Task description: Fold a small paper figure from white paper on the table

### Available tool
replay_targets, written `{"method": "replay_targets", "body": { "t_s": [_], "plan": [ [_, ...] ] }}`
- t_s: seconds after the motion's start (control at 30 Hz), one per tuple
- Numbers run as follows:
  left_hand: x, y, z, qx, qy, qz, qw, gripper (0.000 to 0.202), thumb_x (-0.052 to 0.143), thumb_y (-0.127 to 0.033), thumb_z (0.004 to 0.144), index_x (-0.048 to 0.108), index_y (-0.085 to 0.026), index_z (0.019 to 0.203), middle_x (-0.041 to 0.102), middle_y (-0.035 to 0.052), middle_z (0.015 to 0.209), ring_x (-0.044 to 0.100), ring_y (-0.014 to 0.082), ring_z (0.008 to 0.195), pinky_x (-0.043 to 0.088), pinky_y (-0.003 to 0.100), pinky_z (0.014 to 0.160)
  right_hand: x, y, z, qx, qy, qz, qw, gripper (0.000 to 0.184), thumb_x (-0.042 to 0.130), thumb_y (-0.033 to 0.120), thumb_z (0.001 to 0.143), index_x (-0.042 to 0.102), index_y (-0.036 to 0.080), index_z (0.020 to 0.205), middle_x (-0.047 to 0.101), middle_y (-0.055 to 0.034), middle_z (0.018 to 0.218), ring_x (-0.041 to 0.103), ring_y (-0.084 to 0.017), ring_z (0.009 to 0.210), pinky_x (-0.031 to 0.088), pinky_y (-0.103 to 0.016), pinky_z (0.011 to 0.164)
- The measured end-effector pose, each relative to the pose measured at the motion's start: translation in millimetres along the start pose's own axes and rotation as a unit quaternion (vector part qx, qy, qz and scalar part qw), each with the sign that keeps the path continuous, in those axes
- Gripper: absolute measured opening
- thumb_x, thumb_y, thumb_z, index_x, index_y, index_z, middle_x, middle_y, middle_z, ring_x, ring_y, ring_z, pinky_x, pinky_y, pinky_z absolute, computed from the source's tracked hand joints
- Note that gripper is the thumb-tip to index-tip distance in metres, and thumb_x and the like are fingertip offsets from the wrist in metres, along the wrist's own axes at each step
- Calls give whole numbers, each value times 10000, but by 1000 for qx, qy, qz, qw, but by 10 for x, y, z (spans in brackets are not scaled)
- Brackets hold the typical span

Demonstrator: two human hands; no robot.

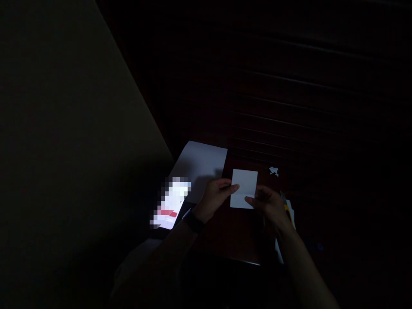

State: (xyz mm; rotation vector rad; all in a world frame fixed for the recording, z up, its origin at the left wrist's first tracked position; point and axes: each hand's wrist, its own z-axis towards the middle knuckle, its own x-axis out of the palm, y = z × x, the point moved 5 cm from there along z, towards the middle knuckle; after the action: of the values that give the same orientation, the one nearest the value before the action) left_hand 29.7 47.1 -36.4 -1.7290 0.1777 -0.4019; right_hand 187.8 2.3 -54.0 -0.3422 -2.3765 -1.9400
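Observation:
Between my two hands, above the dark wooden table [222, 240], I hold a small white piece of paper [244, 182] with a crease across its lower part. My left hand [216, 195] pinches its left edge, thumb on the front face. My right hand [268, 204] grips the lower right edge, its thumb lying on the strip below the crease. The fingers behind the paper are partly hidden. A dark band [195, 222] circles my left wrist.
A larger white sheet [206, 161] lies at the back left. Left of my hands glows a blurred phone-like screen [170, 204]. Torn paper scraps [273, 171] lie at the back right. A yellow-handled tool, perhaps a cutter [289, 211], and more paper [279, 251] sit by my right forearm. A wall [80, 107] rises at left.

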Motion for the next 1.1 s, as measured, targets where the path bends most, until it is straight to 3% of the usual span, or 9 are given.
{"method": "replay_targets", "body": {
  "t_s": [0.23,0.37,0.57,0.7,0.93,1.1],
  "plan": [
    [-3,-24,-19,-38,6,40,998,225,648,-336,707,639,-146,826,678,62,808,600,125,612,425,204,478,-19,66,-14,11,-39,4,999,326,789,242,547,635,198,831,687,-11,774,637,-178,711,503,-301,685],
    [-11,13,-1,-43,1,43,998,191,679,-295,675,645,-151,795,682,60,783,610,141,625,447,231,514,-11,94,-40,15,-35,24,999,303,770,251,583,638,194,849,691,-21,793,638,-181,712,502,-312,681],
    [-28,1,25,-2,-28,58,998,180,673,-324,676,650,-170,767,685,49,772,614,160,649,462,262,566,-34,68,-46,29,-38,11,999,309,775,264,567,654,179,839,686,-31,722,631,-193,622,503,-326,601],
    [-2,-25,11,-6,4,60,998,184,634,-327,715,652,-167,804,675,42,757,608,152,652,456,256,573,-48,66,-34,28,-37,12,999,336,787,279,545,656,183,840,687,-28,705,633,-195,602,502,-327,591],
    [53,-36,-42,-27,105,50,993,179,602,-320,741,648,-157,800,650,32,721,579,123,596,426,236,529,9,157,-68,19,-7,-6,1000,363,730,329,629,645,205,960,692,-24,718,631,-189,614,490,-313,590],
    [40,-56,-33,-13,99,44,994,210,589,-342,750,653,-156,820,658,46,780,594,144,676,450,254,587,18,164,-82,35,6,-20,999,329,738,337,611,672,198,902,659,3,613,572,-144,503,435,-248,467]
  ]
}}
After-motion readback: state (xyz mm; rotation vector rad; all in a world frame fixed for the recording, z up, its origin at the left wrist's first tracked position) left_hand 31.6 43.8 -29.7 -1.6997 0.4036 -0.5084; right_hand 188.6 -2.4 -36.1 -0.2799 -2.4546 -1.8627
